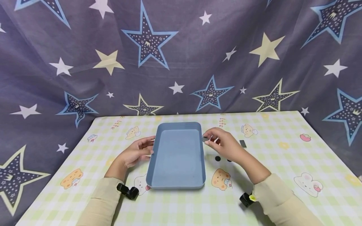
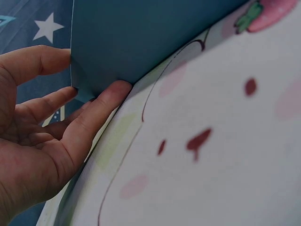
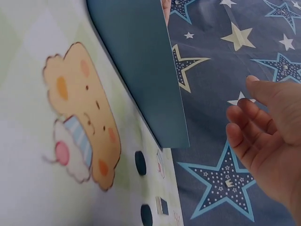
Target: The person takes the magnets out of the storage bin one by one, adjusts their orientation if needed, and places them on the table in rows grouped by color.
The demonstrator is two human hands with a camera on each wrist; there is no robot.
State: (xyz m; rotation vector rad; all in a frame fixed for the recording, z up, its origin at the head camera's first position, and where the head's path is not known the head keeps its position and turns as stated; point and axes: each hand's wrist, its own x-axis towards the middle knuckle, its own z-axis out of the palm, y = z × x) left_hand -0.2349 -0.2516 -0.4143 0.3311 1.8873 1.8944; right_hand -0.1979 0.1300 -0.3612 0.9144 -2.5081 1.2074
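Observation:
A shallow blue-grey rectangular tray point(image 1: 176, 185) lies between the hands. My left hand point(image 1: 138, 152) rests its fingertips against the tray's left outer wall; in the left wrist view, the fingers point(image 2: 37, 63) reach the blue side fairly straight. Beside the tray's right rim, my right hand point(image 1: 223, 144) pinches a small dark grey flat piece point(image 1: 205, 138) between thumb and fingers. That piece is hard to make out in the right wrist view. Two small black discs point(image 1: 217, 158) lie on the cloth under the right hand, one partly covered by it. Just right of that hand is a small dark rectangular piece point(image 1: 243, 143).
A green-and-white checked tablecloth point(image 1: 282, 166) with cartoon prints covers the table. Behind its far edge hangs a dark curtain point(image 1: 181, 62) printed with stars. Small black cameras point(image 1: 128, 191) are strapped on both wrists.

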